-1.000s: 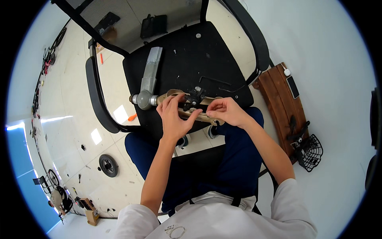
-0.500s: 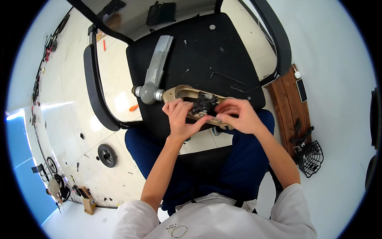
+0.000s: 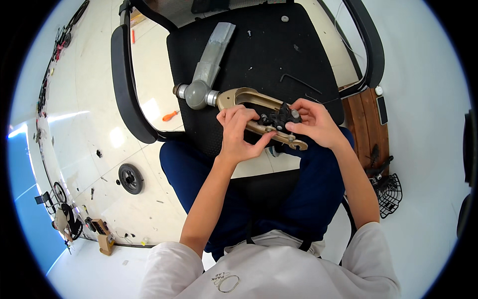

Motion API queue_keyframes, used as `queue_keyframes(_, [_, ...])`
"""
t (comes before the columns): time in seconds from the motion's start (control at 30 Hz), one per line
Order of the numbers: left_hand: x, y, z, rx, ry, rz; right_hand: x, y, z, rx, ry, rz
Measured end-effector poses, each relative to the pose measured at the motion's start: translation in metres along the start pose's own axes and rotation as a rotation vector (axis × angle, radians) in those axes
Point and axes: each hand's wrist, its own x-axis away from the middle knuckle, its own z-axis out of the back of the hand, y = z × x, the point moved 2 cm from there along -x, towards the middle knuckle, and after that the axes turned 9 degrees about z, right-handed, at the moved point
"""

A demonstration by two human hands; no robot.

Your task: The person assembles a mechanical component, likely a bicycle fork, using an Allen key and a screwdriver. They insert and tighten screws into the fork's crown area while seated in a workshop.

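A gold-coloured fork (image 3: 228,99) lies across the front of a black chair seat, its open ends toward the right. A grey metal tube (image 3: 213,54) joins its left end at a round grey joint (image 3: 198,94). My left hand (image 3: 236,135) is closed around the near fork leg, thumb stretched along it. A black mechanical part with small bolts, looking like a brake caliper (image 3: 282,118), sits against the near leg, between the two legs. My right hand (image 3: 319,125) pinches its right side between thumb and fingers. Whether it is fastened to the leg, I cannot tell.
On the chair seat (image 3: 249,79) lie a hex key (image 3: 298,82), a small bolt (image 3: 250,34) and a round washer (image 3: 285,19). An orange-handled screwdriver (image 3: 170,116) and a small wheel (image 3: 130,179) are on the floor at left. A black basket (image 3: 390,197) stands at right.
My right hand has closed on the caliper's right side, and the caliper has shifted right along the fork. My left hand keeps its hold. The whole view has shifted slightly.
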Motion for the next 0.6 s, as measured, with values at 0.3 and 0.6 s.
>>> queue_keyframes(0.3, [-0.002, -0.018, -0.013, -0.023, 0.007, -0.058, 0.007, 0.011, 0.038, -0.003, -0.145, -0.018])
queue_keyframes(0.6, [-0.021, -0.028, -0.037, 0.010, 0.019, -0.021, -0.077, 0.028, 0.097, 1.292, 0.182, 0.182])
